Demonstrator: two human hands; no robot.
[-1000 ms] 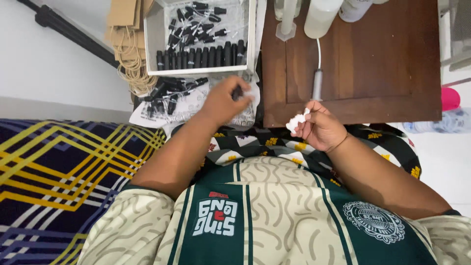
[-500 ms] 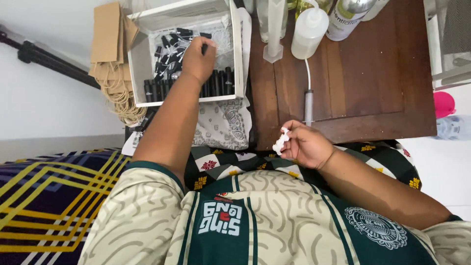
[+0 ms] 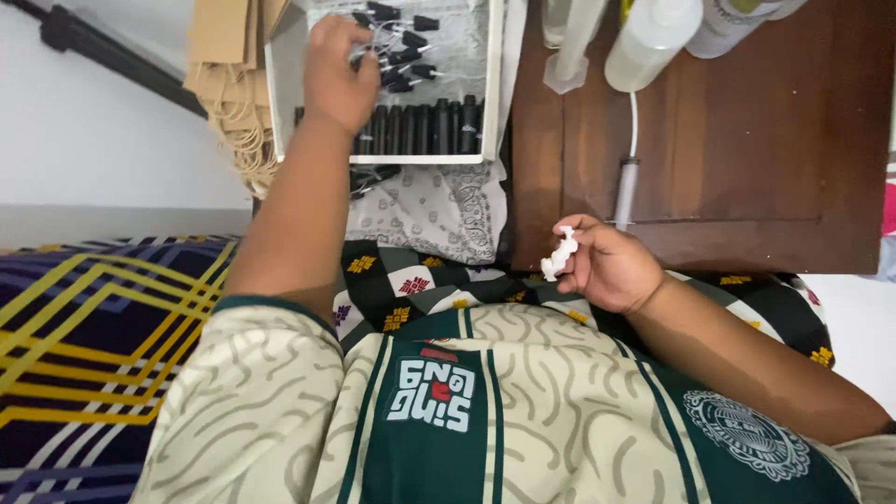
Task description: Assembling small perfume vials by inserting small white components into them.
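Note:
My left hand (image 3: pixel 338 73) reaches up into a white tray (image 3: pixel 491 103) that holds several small black spray caps (image 3: pixel 422 129), some lined in a row and some loose with thin tubes. The fingers curl down among the loose caps; what they grip is hidden. My right hand (image 3: pixel 607 266) rests at the near edge of a dark wooden table (image 3: pixel 747 159) and pinches a small white plastic piece (image 3: pixel 560 254) between thumb and fingers.
White plastic bottles (image 3: pixel 649 37) stand at the table's far edge, and a thin white tube (image 3: pixel 627 177) hangs down from one. Brown paper bags with string handles (image 3: pixel 229 56) lie left of the tray. A patterned cloth (image 3: pixel 429 210) and a striped blanket (image 3: pixel 84 345) lie below.
My left hand has gone from the bag of black caps near my lap up into the white tray and further left in it. The right hand stayed put with the white piece.

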